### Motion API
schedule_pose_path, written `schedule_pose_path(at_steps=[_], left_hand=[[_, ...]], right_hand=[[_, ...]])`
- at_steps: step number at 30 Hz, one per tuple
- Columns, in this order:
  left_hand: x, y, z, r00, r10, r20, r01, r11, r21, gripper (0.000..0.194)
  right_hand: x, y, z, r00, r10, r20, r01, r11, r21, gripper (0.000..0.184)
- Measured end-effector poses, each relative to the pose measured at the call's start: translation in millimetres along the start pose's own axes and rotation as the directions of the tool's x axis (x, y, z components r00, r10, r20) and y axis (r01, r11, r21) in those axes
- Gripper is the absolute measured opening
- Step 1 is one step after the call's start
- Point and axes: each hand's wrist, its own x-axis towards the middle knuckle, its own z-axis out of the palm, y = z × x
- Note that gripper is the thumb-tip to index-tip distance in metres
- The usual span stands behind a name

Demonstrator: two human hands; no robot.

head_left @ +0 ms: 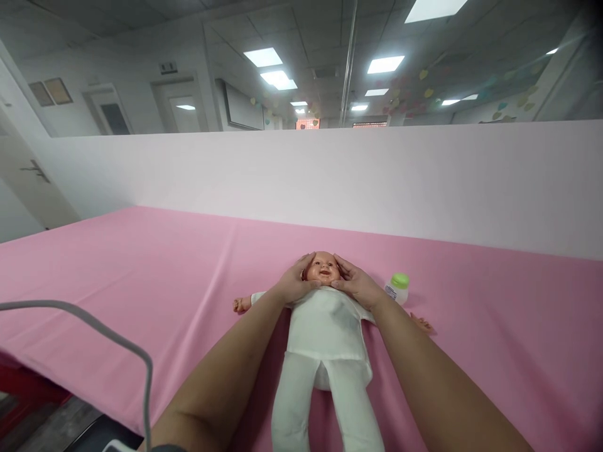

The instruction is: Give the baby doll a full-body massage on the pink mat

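A baby doll [327, 320] in a white top and white trousers lies on its back on the pink sheet [155, 270], head away from me. My left hand [295, 280] cups one side of the doll's head [323, 269], thumb by the chin. On the other side my right hand [358, 284] does the same, its fingers along the temple and cheek. Between them the doll's face shows; its ears are mostly covered. Both of the doll's arms stretch out sideways, partly hidden behind my forearms. Just right of my right hand stands a small jar [397, 289] with a green lid.
Behind the sheet runs a low white wall [301, 179] with glass above it. A grey cable [108, 336] curves in front at the left. A red piece of furniture [28, 383] and a dark seat [103, 434] are at the lower left. A door [28, 169] stands far left.
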Motion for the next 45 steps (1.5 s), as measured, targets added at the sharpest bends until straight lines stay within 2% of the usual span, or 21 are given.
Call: schedule_pose_path(at_steps=[5,10,13,16,20,23,26,33,36,40,45], left_hand=[[0.9,-4.1,-8.9,0.995,-0.044,0.091,0.066,0.964,-0.258,0.095],[1.2,-0.6,-5.7,0.987,-0.108,0.118,0.149,0.893,-0.425,0.092],[0.2,3.7,-1.8,0.989,-0.115,0.096,0.145,0.894,-0.424,0.090],[-1.8,6.6,1.0,0.994,-0.086,0.060,0.101,0.935,-0.340,0.098],[-5.2,10.2,4.5,0.997,-0.061,0.039,0.068,0.975,-0.210,0.119],[-7.5,15.6,7.5,0.998,-0.057,0.012,0.058,0.991,-0.122,0.123],[-8.9,21.0,10.3,0.998,-0.062,-0.026,0.060,0.996,-0.068,0.122],[-8.3,18.8,13.7,0.993,-0.082,-0.081,0.081,0.997,-0.018,0.116],[-6.6,13.8,13.8,0.994,-0.071,-0.082,0.066,0.996,-0.061,0.110],[-4.3,6.3,10.7,0.996,-0.066,-0.051,0.055,0.978,-0.202,0.106],[-3.5,-0.8,1.9,0.996,-0.060,0.069,0.084,0.899,-0.429,0.099]], right_hand=[[-1.5,-2.2,-0.4,0.998,0.017,0.057,-0.023,0.995,0.094,0.085],[0.5,2.0,0.6,0.999,-0.005,0.050,0.002,0.998,0.064,0.075],[0.9,4.0,1.3,1.000,-0.012,0.017,0.012,1.000,0.007,0.075],[-0.1,1.9,4.0,1.000,-0.028,-0.013,0.026,0.995,-0.093,0.079],[1.0,0.9,11.3,0.998,-0.022,-0.051,0.014,0.990,-0.144,0.105],[4.8,5.3,15.6,0.994,-0.031,-0.107,0.014,0.988,-0.157,0.117],[8.7,10.5,15.7,0.987,-0.066,-0.147,0.041,0.985,-0.167,0.117],[10.1,11.5,12.2,0.987,-0.091,-0.133,0.067,0.982,-0.175,0.111],[6.5,6.4,13.4,0.991,-0.070,-0.111,0.051,0.985,-0.163,0.109],[-0.2,-2.5,12.9,0.996,-0.029,-0.090,0.019,0.993,-0.114,0.103],[-1.2,-2.8,3.9,1.000,-0.010,-0.001,0.010,1.000,-0.011,0.090]])
